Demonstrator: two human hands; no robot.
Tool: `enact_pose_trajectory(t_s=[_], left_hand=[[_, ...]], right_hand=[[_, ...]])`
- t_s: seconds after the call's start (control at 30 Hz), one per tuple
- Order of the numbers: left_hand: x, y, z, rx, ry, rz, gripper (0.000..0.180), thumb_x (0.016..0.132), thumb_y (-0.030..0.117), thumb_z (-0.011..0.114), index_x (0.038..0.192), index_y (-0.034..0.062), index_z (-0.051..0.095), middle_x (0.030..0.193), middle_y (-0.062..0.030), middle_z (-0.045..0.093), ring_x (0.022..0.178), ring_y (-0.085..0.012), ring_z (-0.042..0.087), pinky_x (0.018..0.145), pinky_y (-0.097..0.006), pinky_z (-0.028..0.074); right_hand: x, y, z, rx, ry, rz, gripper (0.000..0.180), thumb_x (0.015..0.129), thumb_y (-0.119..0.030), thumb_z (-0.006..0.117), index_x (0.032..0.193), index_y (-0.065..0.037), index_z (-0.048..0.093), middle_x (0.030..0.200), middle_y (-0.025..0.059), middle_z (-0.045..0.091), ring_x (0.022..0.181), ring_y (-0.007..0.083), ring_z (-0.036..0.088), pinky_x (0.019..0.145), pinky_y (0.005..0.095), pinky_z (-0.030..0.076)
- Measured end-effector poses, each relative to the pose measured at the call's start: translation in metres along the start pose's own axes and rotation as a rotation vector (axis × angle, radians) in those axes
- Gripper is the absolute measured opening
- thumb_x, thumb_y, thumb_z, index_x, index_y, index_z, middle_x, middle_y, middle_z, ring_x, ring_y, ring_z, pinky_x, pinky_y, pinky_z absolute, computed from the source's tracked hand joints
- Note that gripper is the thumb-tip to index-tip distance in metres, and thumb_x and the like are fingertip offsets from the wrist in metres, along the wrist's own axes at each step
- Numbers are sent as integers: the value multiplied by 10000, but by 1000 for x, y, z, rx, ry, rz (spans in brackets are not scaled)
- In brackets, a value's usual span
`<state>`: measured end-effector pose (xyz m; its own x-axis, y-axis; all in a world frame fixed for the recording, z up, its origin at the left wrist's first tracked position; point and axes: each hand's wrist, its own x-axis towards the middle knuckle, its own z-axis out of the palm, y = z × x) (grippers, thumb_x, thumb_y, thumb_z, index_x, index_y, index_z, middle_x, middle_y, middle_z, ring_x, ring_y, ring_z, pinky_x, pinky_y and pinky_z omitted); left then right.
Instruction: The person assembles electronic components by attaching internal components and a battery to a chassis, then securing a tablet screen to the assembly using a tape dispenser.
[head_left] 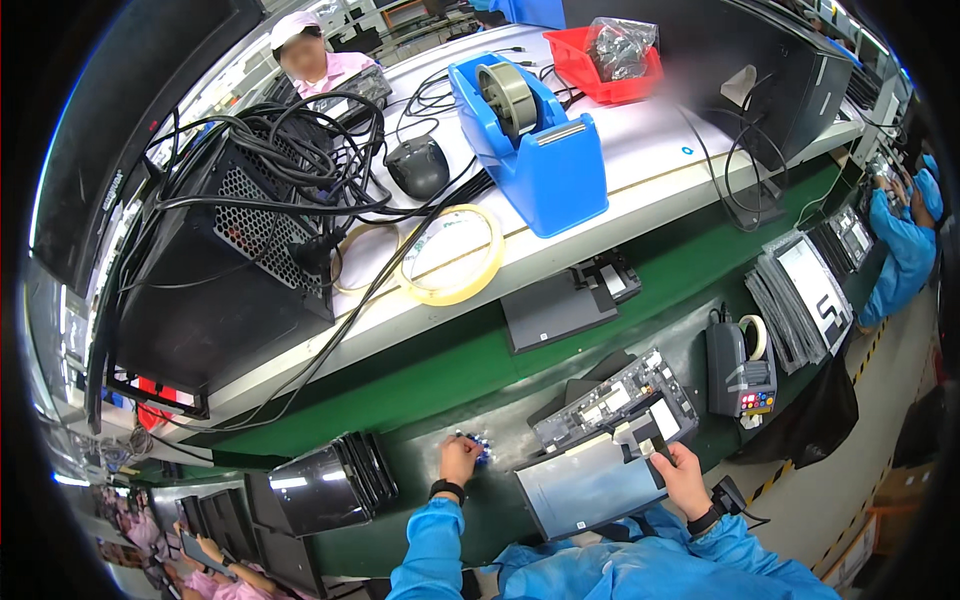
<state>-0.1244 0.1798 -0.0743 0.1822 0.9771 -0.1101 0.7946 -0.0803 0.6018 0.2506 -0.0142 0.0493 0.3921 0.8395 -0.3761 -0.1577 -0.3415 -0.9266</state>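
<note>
Left hand [459, 459] down on the green mat, fingers curled onto a little cluster of small blue parts [478, 445], probably kept loose there so one can be picked off without looking. Right hand [682, 473] pinched on a small dark flat piece [655, 447] (tape or a film tab, too small to tell), held right at the upper corner of the opened tablet-like device [590, 480]. Device lying flat between the two hands, nearer the right one, shiny back panel facing up, exposed circuit board [620, 398] just beyond the right fingertips. Grey tape dispenser [740, 370] a bit farther out past the right hand, within easy reach. Stack of dark screens [330, 485] just off the left wrist. Hands well apart, each busy on its own thing.
</note>
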Motion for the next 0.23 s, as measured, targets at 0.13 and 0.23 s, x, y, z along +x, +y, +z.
enact_pose_trajectory(t_s=[0.13, 0.23], left_hand=[[13, -10, 20, 24, 97, -31, 261, 660, 210, 810, 788, 39, 660, 774, -140, 591, 717, -301, 576, 650, -404, 472], [16, 0, 8, 106, -55, -163, 324, 654, 216, 815, 876, 56, 641, 918, -171, 578, 851, -309, 567, 766, -387, 468]], right_hand=[[-2, -8, 0, 19, 18, 14, 132, 886, -117, 624, 908, 11, 596, 794, 7, 623, 706, 52, 544, 627, 215, 446], [-1, 0, -1, -25, 23, 25, 131, 886, -122, 625, 921, 2, 598, 797, 11, 626, 713, 57, 552, 632, 213, 448]])
